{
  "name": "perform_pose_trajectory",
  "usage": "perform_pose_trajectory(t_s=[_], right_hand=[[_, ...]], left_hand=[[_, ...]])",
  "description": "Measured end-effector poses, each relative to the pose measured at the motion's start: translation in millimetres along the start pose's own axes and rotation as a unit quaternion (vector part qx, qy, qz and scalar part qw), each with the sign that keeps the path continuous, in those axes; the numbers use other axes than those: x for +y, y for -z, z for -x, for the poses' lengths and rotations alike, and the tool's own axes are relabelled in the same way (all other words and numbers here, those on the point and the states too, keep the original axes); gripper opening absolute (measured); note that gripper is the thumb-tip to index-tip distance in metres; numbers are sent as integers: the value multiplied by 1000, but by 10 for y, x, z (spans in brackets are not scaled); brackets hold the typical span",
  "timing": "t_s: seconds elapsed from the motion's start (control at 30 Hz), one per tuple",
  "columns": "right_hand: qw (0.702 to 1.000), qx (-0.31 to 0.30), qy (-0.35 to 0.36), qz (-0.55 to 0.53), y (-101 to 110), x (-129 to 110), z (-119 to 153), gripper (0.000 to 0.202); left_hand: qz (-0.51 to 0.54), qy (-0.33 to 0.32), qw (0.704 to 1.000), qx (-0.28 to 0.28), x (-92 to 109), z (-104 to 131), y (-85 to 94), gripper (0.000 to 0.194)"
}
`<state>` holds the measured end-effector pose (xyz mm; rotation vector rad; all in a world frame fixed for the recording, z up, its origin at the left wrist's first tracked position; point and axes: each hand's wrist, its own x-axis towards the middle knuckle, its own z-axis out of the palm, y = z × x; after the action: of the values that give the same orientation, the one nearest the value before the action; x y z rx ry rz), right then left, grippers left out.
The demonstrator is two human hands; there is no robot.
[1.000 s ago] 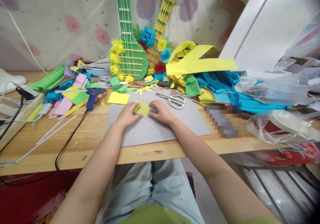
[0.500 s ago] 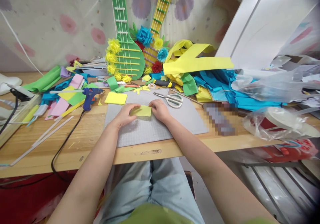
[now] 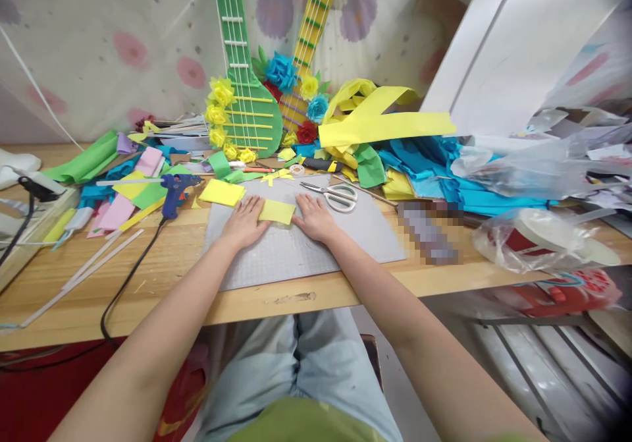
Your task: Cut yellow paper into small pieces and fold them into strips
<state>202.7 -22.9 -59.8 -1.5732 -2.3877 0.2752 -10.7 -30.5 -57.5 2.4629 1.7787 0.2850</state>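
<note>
A small rectangle of yellow paper (image 3: 276, 212) lies on the grey cutting mat (image 3: 276, 257). At its left end rests my left hand (image 3: 247, 221), palm down with the fingers stretched out. My right hand (image 3: 315, 217) lies flat on the mat at the paper's right end, fingers spread. Just beyond my left hand is a thicker yellow paper stack (image 3: 223, 192), partly on the mat. Scissors with pale handles (image 3: 340, 196) lie to the right of my right hand, blades pointing left.
A blue glue gun (image 3: 174, 193) stands at left, its black cord running off the table's front edge. Behind the mat lean a green paper guitar (image 3: 254, 109) and a yellow one (image 3: 309, 40). Blue crepe paper (image 3: 444, 178) and a plastic-wrapped roll (image 3: 543, 238) are at right.
Both hands went from pinching the small yellow paper's ends, raised off the mat, to lying flat with fingers extended. The paper now lies down on the mat.
</note>
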Motion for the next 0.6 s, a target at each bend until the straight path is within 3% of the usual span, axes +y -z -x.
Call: perform_pose_trajectory(t_s=[0.33,0.5,0.6], right_hand=[[999,12,-34,36,-66,-85,60,64],[999,-13,-26,39,0,-77,30,65],[999,-12,-13,34,0,-50,1,66]], left_hand=[[17,-31,999,-10,-77,-167,57,67],[28,-19,999,13,-46,-111,30,68],[39,-3,998,55,-44,-59,19,64]])
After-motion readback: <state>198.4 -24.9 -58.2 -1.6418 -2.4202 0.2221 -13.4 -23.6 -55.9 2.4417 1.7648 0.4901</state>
